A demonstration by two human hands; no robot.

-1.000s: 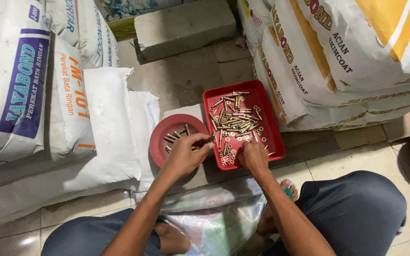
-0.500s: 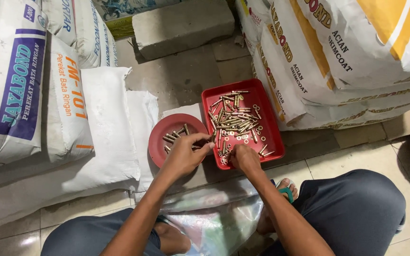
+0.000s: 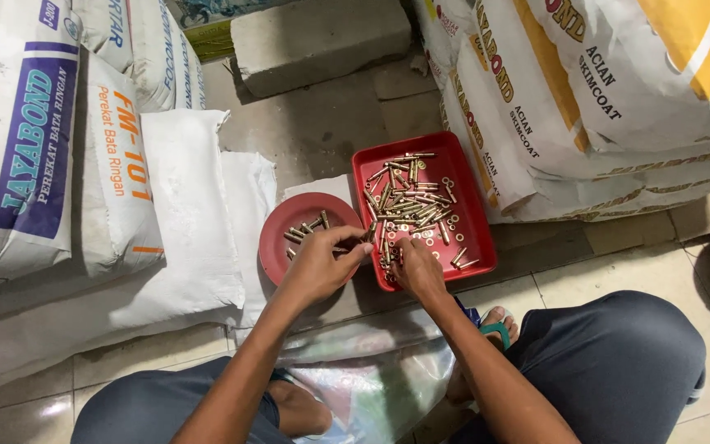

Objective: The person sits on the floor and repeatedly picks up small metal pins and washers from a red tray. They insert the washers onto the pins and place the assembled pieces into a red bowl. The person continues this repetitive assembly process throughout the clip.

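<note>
A red rectangular tray [image 3: 480,215] holds a heap of brass-coloured bolts [image 3: 408,205] and several small washers. To its left sits a round red dish [image 3: 283,251] with a few bolts in it. My left hand [image 3: 320,265] hovers over the dish's right side, its fingertips pinched on a bolt at the gap between dish and tray. My right hand [image 3: 418,269] rests on the tray's near left corner with its fingers curled down among the pieces. The fingertips are hidden, so what they hold cannot be told.
Stacked white sacks [image 3: 84,164] rise on the left and more sacks [image 3: 585,99] on the right. A grey concrete block [image 3: 318,37] lies behind. A clear plastic bag [image 3: 363,386] lies between my knees on the tiled floor. My foot wears a green sandal [image 3: 499,330].
My right hand has slid left along the tray's near edge to its left corner. My left hand has stayed at the dish's right edge.
</note>
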